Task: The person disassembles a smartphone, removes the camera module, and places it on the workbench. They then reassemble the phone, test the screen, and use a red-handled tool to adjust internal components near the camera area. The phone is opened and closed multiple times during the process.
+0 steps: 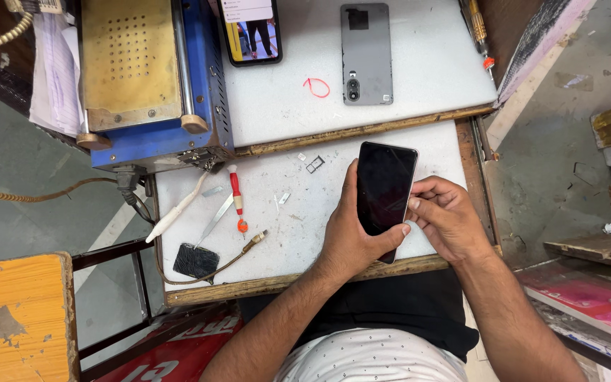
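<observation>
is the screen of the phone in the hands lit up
No, the phone held by the left hand and right hand shows a plain black screen, unlike the lit phone at the table's far edge.

Bright, even daylight, soft shadows, sharp focus, slight edge distortion.

A phone (385,191) sits over the near table (298,233) between the left hand (351,237) and right hand (447,216). Left of them lie a screwdriver (236,200) and tweezers (215,219). Behind, on the farther board (433,64), lie a back cover (366,54) and another phone (250,30), left of it
</observation>
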A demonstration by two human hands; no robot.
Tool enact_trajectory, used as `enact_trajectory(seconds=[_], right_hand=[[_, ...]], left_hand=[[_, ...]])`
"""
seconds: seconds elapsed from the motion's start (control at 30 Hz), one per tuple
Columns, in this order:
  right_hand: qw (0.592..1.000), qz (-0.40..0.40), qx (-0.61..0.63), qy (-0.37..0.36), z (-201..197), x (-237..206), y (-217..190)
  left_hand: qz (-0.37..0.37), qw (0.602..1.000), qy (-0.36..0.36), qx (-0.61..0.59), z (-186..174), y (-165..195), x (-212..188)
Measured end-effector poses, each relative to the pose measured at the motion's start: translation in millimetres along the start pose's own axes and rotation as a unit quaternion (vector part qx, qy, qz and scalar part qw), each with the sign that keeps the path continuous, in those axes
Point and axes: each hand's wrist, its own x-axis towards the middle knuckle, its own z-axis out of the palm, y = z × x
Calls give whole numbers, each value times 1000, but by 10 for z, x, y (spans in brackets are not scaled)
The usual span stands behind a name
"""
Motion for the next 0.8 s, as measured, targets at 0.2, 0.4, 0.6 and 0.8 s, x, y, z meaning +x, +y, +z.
enact_trajectory(seconds=[0.2, 0.4, 0.6, 0.8], right_hand=[[998, -4, 53, -17, -39, 6, 37], [999, -24, 33, -5, 71, -4, 20], [995, -80, -45, 25, 282, -8, 17], [971, -186, -89, 117, 312, -81, 19]], left_hand=[[8, 998, -8, -68, -30, -19, -3], [-56, 998, 10, -33, -268, 159, -18], [149, 957, 86, 234, -440, 173, -107], [275, 859, 97, 420, -220, 40, -225]])
